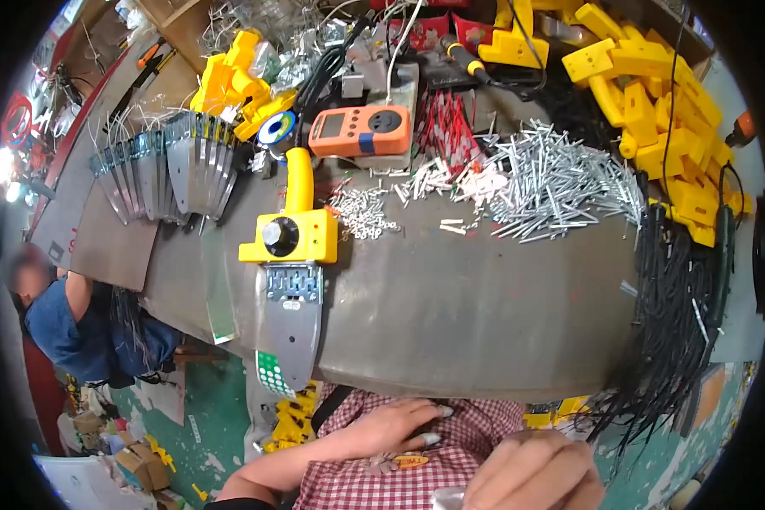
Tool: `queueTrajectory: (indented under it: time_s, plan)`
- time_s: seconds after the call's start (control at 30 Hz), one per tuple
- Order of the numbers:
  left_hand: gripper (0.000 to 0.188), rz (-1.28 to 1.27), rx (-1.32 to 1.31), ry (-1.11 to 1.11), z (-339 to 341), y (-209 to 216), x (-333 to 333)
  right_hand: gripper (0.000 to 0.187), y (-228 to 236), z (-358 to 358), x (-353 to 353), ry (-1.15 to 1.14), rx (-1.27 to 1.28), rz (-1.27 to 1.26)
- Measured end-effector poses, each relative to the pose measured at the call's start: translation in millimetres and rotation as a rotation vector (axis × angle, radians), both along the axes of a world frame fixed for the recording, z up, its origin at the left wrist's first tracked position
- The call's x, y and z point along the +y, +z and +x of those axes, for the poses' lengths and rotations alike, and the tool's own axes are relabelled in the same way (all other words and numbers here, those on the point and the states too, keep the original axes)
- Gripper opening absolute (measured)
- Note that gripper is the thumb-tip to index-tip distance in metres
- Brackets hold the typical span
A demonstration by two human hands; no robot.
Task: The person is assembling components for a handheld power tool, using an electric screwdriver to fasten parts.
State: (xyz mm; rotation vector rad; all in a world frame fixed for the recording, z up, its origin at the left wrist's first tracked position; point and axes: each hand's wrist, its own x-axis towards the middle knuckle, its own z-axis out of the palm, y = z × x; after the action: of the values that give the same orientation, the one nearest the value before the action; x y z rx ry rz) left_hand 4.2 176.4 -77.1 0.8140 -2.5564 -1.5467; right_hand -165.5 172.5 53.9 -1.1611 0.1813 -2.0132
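Note:
My left hand (397, 427) lies against the red checked apron (357, 484), its fingers stretched out and holding nothing. Close to the camera at the lower edge, my right hand (535, 474) is closed with its fingers curled. A pale grey object (448, 499) shows beside those fingers; its kind is cut off by the frame. Beyond my hands, a yellow-handled tool (302, 234) with a black knob and a flat grey metal plate (293, 336) rests on the bench, the plate reaching the near edge. Neither hand touches it. A green dotted strip hangs by the plate's tip.
An orange meter (359, 130) lies behind the tool. Heaps of metal pins (552, 183) and small white parts cover the back. Several metal plates with wires (166, 170) stand left. Yellow housings (654, 110) and black cords (667, 306) crowd the right. Another person (89, 327) sits left.

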Motion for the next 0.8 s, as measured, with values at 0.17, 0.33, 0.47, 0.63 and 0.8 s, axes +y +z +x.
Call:
queueTrajectory:
  time_s: [0.17,0.33,0.47,0.63,0.8]
  plan:
    - [0.044,0.001,-0.015,0.007,-1,2,-3,0.014,-3,-13,-7,0.148,0.102,-0.205]
    - [0.043,0.012,0.011,0.012,-2,6,-4,0.013,-3,-4,-1,0.012,0.078,-0.201]
    - [0.043,-0.049,0.046,0.002,-1,-1,-3,0.012,-10,-13,1,0.023,0.063,0.163]
    - [0.047,0.008,0.05,0.011,0,-5,-3,0.048,-34,-24,-2,0.119,0.076,0.354]
    - [0.04,0.077,-0.076,0.005,0,-2,-2,0.063,-46,-30,-6,0.009,0.348,0.482]
